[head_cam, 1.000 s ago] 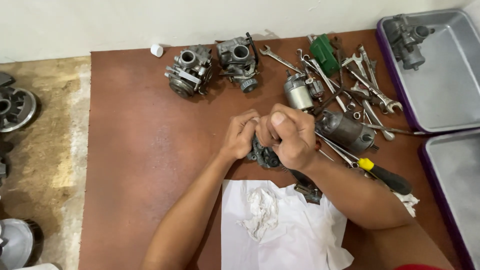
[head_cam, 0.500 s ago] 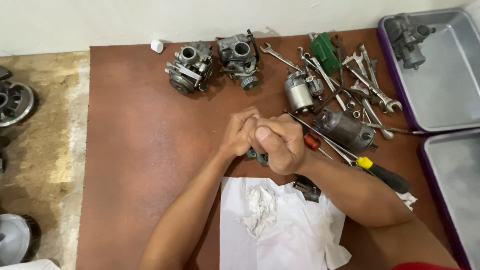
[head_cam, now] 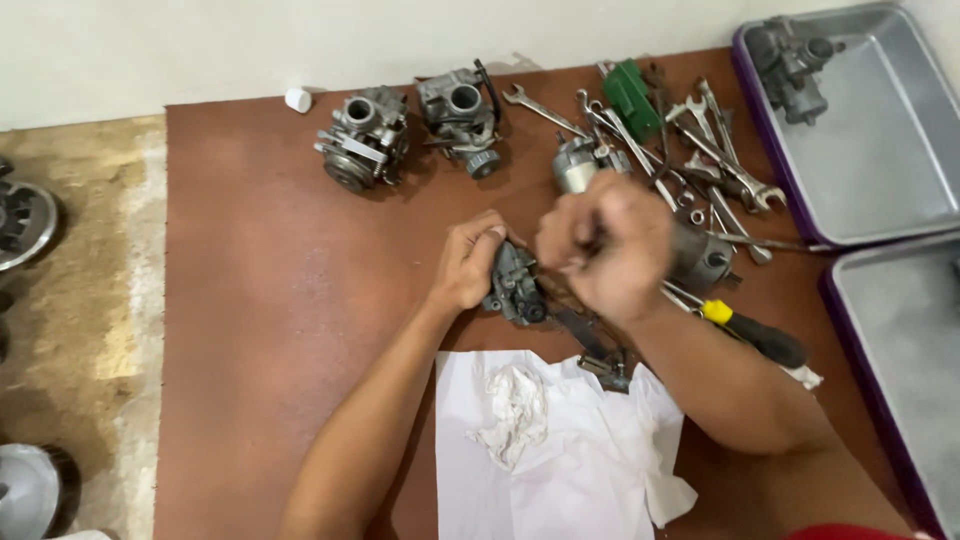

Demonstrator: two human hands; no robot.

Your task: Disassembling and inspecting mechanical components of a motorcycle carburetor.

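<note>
His left hand (head_cam: 468,262) grips a small grey carburetor (head_cam: 516,285) over the brown mat (head_cam: 260,260); the right hand (head_cam: 605,245), fisted and blurred, hovers beside it, contents unclear.

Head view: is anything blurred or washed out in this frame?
Head view: the right hand is smeared by motion blur; the left hand and the grey carburetor body it grips stay fairly sharp; lighting is even, with soft shadows and mild sheen on the metal tray.

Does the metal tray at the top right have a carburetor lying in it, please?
Yes, a grey carburetor lies in the far corner of the metal tray.
</note>
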